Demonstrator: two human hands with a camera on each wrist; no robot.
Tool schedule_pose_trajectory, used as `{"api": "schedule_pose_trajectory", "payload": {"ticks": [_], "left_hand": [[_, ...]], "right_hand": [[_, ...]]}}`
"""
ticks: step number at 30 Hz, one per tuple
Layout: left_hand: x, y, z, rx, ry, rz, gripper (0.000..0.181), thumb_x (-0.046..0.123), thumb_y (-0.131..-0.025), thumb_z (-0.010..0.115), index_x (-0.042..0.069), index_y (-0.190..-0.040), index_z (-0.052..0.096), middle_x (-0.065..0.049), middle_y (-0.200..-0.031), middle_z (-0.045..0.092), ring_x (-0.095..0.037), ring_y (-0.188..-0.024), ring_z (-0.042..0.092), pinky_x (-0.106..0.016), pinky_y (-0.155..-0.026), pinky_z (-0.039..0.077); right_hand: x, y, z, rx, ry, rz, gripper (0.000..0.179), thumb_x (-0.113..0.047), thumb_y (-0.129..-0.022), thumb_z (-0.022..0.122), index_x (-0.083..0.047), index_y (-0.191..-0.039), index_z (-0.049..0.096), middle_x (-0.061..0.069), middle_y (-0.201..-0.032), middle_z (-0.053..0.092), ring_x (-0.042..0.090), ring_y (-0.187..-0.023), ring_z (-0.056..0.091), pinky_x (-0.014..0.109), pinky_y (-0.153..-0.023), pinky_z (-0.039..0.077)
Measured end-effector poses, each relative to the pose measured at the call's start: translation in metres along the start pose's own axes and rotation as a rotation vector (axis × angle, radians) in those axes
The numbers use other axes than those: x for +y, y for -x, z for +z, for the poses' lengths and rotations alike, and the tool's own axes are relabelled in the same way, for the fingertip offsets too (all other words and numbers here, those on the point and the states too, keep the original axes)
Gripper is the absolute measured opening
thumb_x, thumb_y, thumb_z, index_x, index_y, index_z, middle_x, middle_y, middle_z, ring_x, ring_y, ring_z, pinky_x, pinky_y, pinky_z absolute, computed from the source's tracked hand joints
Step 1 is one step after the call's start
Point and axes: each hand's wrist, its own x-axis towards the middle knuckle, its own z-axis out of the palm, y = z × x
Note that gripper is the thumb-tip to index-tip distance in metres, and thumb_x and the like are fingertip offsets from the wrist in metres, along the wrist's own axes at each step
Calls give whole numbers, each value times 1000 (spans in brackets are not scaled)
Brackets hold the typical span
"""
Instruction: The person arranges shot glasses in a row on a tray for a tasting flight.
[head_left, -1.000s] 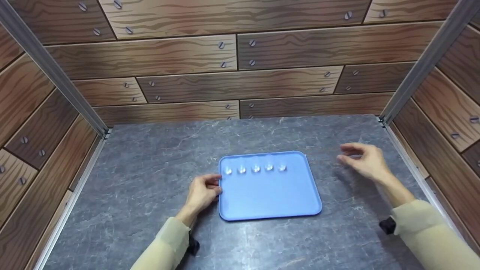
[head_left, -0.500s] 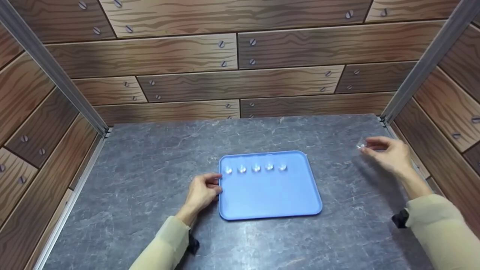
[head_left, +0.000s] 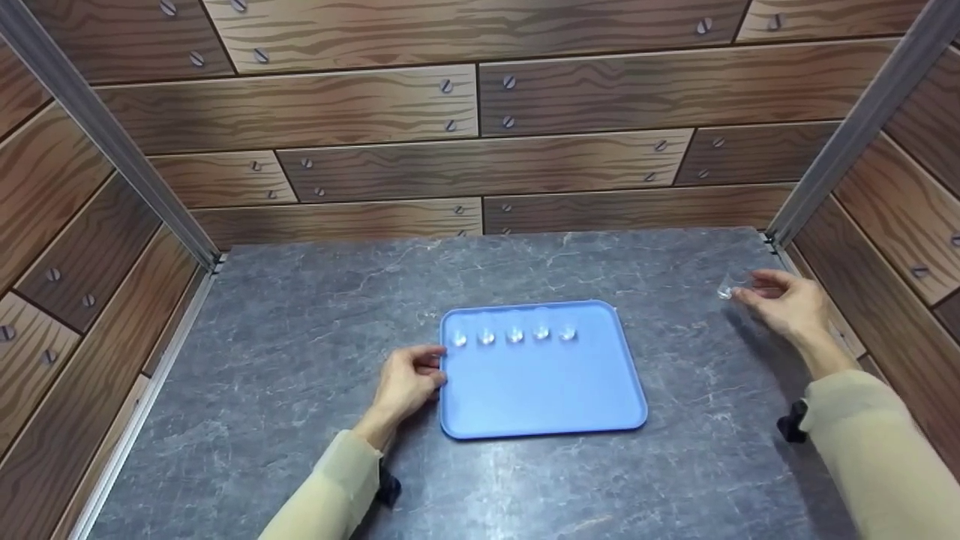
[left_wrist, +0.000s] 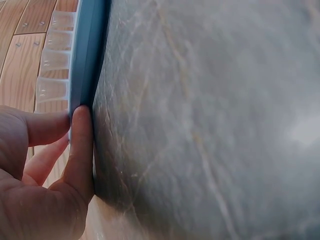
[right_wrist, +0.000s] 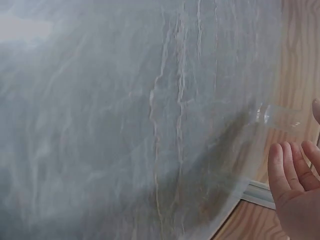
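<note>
A blue tray (head_left: 540, 390) lies on the table, with several small clear cups (head_left: 514, 335) standing in a row along its far side. My left hand (head_left: 401, 382) holds the tray's left rim. In the left wrist view, the thumb (left_wrist: 80, 145) lies against the outer wall and a finger reaches the rim. Another clear cup (head_left: 726, 289) stands on the table at the far right. My right hand (head_left: 795, 304) is just right of this cup, fingers relaxed and slightly bent. In the right wrist view, a gap shows between the fingers (right_wrist: 290, 165) and the cup (right_wrist: 275, 117).
The grey marbled table (head_left: 315, 322) is enclosed by wood-patterned panels (head_left: 360, 112) at the back and both sides. A metal post (head_left: 847, 127) rises at the back right corner, close beyond my right hand.
My right hand has moved right, from over the cup's spot to its right side, and the cup now shows. The left hand stays at the tray's rim.
</note>
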Motion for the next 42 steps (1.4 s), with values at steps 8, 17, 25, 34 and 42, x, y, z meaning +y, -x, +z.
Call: {"api": "schedule_pose_trajectory", "payload": {"ticks": [8,17,25,34,42], "left_hand": [[-1,0,1,-2,5,1,45,-8,-89,76,3,-132,81,-17,-111,77,-12,-85,75,-29,-67,70],[-1,1,0,2,1,-10,45,-9,-90,76,3,-133,81,-18,-112,77,-12,-85,75,-30,-68,70],[-1,0,0,3,4,5,44,-10,-90,76,2,-132,81,-18,-111,78,-11,-85,75,-30,-67,70],[-1,0,0,1,3,4,45,-8,-90,75,2,-134,80,-18,-113,79,-14,-88,76,-30,-70,70],[0,1,1,6,-13,7,45,-7,-90,76,2,-134,80,-18,-113,78,-15,-87,76,-30,-70,71]], "right_hand": [[3,-8,12,-5,19,59,65,-35,-104,80,8,-151,63,36,-145,69,-30,-74,46,0,-67,47],[1,-13,22,13,47,84,57,-35,-109,72,6,-149,66,34,-144,70,-27,-74,43,0,-68,43],[2,-12,26,32,48,80,53,-33,-111,70,5,-147,67,33,-140,72,-27,-73,43,1,-69,41],[-6,-4,27,24,43,27,53,-34,-111,70,6,-146,68,33,-137,74,-28,-75,45,1,-72,42],[-28,12,34,1,-9,-88,49,-30,-108,75,6,-141,72,35,-131,76,-29,-79,50,-3,-75,45]]}}
